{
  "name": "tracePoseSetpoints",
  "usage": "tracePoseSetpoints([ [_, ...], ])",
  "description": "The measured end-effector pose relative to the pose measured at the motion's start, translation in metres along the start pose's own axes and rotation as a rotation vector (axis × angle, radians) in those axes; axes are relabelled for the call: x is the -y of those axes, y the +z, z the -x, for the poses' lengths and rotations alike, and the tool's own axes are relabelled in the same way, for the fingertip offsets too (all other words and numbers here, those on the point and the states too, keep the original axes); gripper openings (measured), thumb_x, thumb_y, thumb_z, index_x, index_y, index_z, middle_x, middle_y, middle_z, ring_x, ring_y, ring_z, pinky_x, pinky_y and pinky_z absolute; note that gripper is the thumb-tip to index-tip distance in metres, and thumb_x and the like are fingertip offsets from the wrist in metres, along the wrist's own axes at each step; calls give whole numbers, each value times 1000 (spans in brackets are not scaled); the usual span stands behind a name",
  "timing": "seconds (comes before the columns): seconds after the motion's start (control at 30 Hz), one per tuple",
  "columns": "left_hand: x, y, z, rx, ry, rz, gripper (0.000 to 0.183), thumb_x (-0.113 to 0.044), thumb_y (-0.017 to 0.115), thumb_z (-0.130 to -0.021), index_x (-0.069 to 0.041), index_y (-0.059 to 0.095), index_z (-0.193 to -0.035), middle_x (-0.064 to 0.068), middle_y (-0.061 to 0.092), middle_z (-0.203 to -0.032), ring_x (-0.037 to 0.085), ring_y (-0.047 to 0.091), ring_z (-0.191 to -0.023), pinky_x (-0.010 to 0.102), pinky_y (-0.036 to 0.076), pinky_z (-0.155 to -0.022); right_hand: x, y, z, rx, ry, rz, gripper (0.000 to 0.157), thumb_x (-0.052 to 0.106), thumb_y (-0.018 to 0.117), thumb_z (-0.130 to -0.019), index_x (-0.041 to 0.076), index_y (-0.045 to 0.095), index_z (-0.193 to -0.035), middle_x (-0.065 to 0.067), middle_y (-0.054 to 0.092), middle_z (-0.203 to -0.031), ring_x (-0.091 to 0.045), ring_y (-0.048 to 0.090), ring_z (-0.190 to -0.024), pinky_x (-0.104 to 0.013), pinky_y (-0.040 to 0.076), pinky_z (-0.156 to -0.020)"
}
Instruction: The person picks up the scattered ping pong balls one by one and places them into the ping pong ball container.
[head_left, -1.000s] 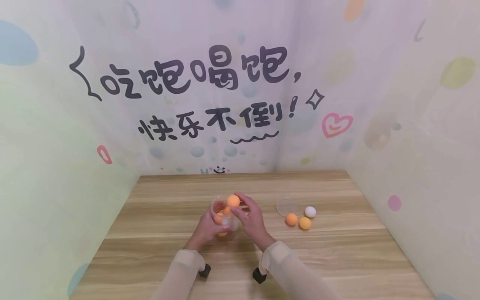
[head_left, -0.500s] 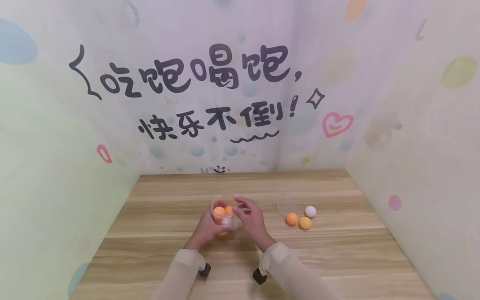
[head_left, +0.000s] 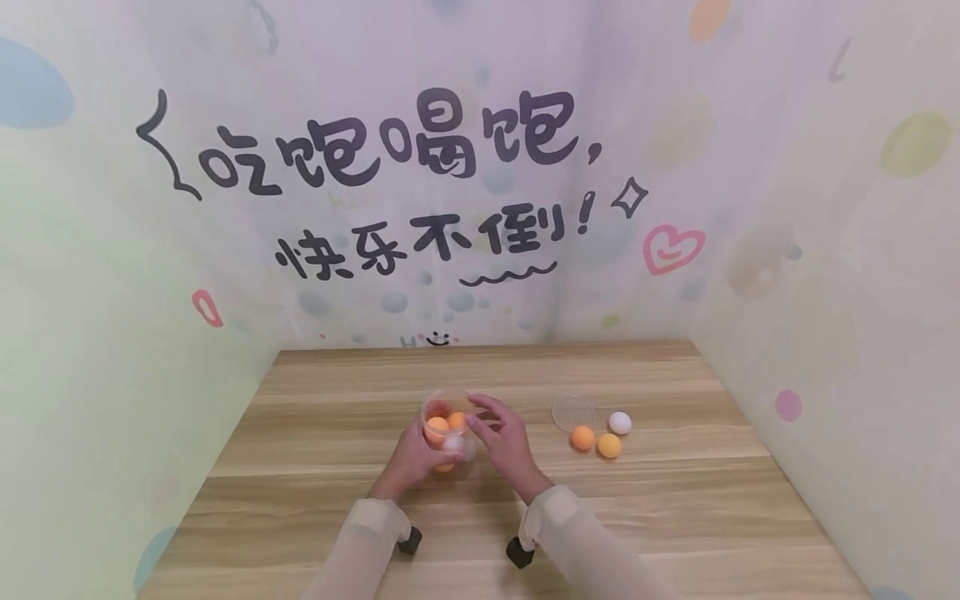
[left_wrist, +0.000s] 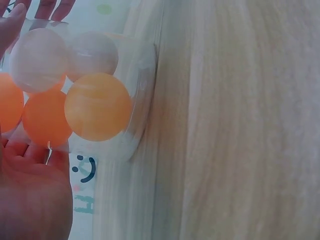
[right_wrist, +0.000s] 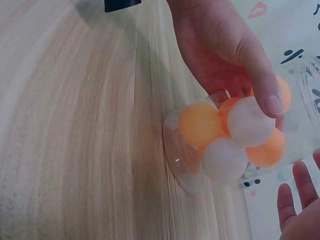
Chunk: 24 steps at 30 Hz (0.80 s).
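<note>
My left hand (head_left: 411,457) grips a clear plastic jar (left_wrist: 145,75) from its left side, thumb across the near wall. Several ping-pong balls fill its lower part, among them an orange ball (head_left: 437,430), a yellow-orange ball (left_wrist: 98,107) and white balls (right_wrist: 224,160). The jar's mouth faces up and has no lid on it. At the right of the rim is my right hand (head_left: 510,437), its fingers loosely bent and holding no ball. In the right wrist view the right fingertips (right_wrist: 285,200) are beside the jar; whether they touch it I cannot tell.
Right of the hands, a round clear lid (head_left: 573,408) lies on the wooden table (head_left: 675,517). Beside it are an orange ball (head_left: 582,438), a yellow-orange ball (head_left: 610,446) and a white ball (head_left: 619,423). A printed fabric wall (head_left: 480,317) stands behind the table.
One second ago my right hand held an orange ball over the jar's mouth. It has let the ball go into the jar, and both hands have stayed at the jar.
</note>
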<state>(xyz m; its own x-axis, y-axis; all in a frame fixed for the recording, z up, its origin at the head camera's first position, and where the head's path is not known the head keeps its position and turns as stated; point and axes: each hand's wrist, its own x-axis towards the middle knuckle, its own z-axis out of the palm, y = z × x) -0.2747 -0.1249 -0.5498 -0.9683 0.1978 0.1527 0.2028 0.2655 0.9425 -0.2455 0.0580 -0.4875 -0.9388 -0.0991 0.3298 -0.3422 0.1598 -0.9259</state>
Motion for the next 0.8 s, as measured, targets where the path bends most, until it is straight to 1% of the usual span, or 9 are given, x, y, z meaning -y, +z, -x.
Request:
tracePoseSetpoints([
  [0.07, 0, 0, -1, -4, 10, -1, 90, -9, 90, -68, -13, 40, -143, 8, 50, -139, 27, 49, -125, 46, 39, -106, 6, -1, 1, 9, 3, -1, 33, 7, 65, -93, -3, 60, -124, -23, 60, -124, -39, 60, -104, -49, 52, -88],
  [0.2, -1, 2, -2, -9, 16, -5, 96, -4, 89, -67, -14, 36, -146, 8, 50, -138, 27, 50, -123, 45, 40, -105, 8, -2, 2, 18, 11, 5, 33, 8, 64, -94, -4, 60, -125, -24, 60, -125, -39, 60, -105, -50, 51, -89],
  [0.23, -4, 2, 0, -9, 18, -1, 96, -3, 89, -67, -13, 35, -146, 10, 50, -138, 28, 50, -123, 46, 41, -105, 8, -2, 2, 15, 11, 7, 33, 8, 64, -94, -4, 60, -125, -24, 60, -125, -39, 61, -104, -50, 52, -88],
  [0.43, -4, 5, 1, -24, 16, -6, 90, -6, 89, -68, -12, 38, -142, 11, 46, -142, 28, 51, -121, 45, 43, -102, 8, -2, 4, 3, 27, -15, 34, 7, 64, -93, -3, 60, -126, -21, 61, -126, -39, 61, -105, -51, 51, -89],
  [0.47, 0, 6, 0, -28, 15, -8, 90, -7, 89, -67, -13, 39, -142, 10, 46, -142, 27, 51, -120, 44, 44, -102, 6, -1, 4, 2, 27, -24, 34, 7, 64, -93, -3, 60, -126, -21, 61, -126, -40, 61, -106, -51, 51, -89],
  [0.57, 0, 7, 1, -42, 21, 8, 90, -5, 90, -66, -13, 41, -141, 10, 47, -141, 27, 52, -119, 44, 45, -101, -4, 0, 2, 0, 20, -48, 34, 7, 64, -94, -3, 61, -126, -21, 60, -127, -40, 60, -106, -52, 51, -89],
  [0.7, -1, 7, 1, -40, 21, 21, 87, -6, 90, -66, -13, 43, -139, 8, 50, -137, 26, 52, -119, 44, 44, -102, -25, 3, -2, -6, 29, -43, 34, 11, 64, -94, 5, 62, -128, -15, 61, -129, -37, 60, -107, -50, 51, -90],
  [0.73, -2, 7, 2, -37, 18, 22, 86, -6, 90, -66, -13, 44, -138, 7, 51, -136, 25, 52, -120, 43, 43, -103, -30, 3, -2, -8, 39, -39, 35, 13, 65, -94, 8, 62, -129, -12, 61, -130, -35, 60, -108, -50, 51, -90],
  [0.8, -2, 6, 1, -29, 11, 18, 85, -8, 90, -67, -15, 44, -138, 5, 51, -135, 24, 52, -120, 42, 43, -103, -34, 3, -2, -12, 36, -24, 35, 14, 65, -94, 11, 63, -129, -9, 62, -129, -32, 62, -107, -46, 52, -89],
])
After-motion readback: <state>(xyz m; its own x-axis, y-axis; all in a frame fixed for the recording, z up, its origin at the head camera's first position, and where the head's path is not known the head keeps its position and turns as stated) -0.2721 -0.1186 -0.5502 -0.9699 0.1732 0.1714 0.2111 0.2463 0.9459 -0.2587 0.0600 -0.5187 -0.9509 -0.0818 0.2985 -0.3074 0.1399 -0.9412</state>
